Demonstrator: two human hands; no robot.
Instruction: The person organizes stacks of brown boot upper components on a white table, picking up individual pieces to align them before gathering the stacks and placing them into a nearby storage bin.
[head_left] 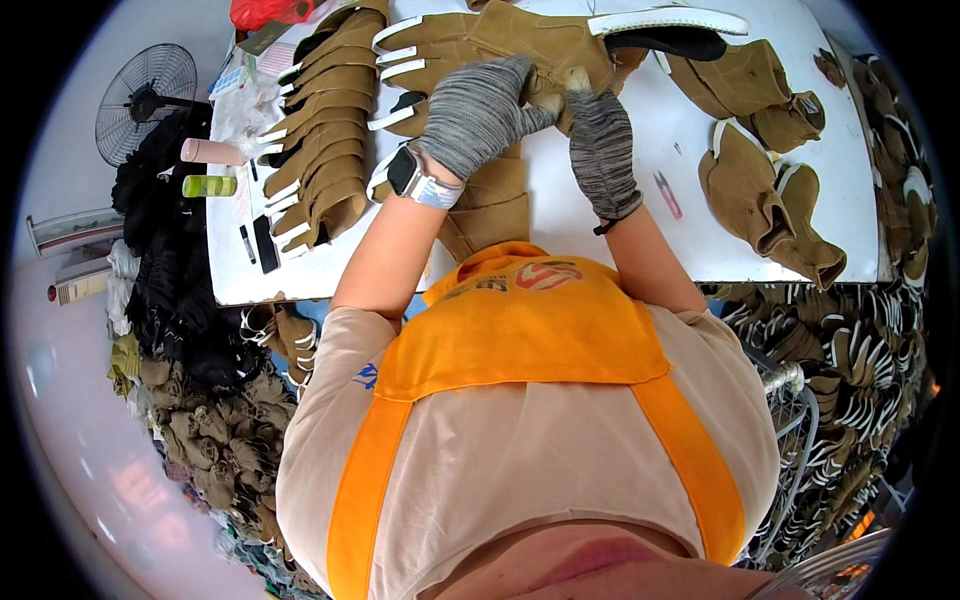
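The brown boot (540, 40) is at the top centre of the frame, over the far part of the white counter (600, 240), with a curved white band and a dark part at its right end. Both hands wear grey knit gloves and sit close together at its near edge. The left hand (478, 115) is bent over, pinching that edge between thumb and fingers; the right hand (602, 135) grips just beside it, its thumb on the near face and its other fingers mostly hidden. A watch (405, 172) with a pale band circles the left wrist.

Left of the hands, a row of overlapping brown boots (335, 150) runs down the counter, white strips along its left side. More brown pieces (487, 215) lie below the left hand, reaching the orange apron (530, 335). Right of the right hand lie small pink-handled snips (668, 195), and beyond them, at the right, more boots (745, 195).

Near the counter's left edge are a pink cylinder (212, 151), a yellow-green cylinder (208, 186), a black marker (247, 243) and a dark slab (265, 245). A fan (150, 102) stands at the upper left.
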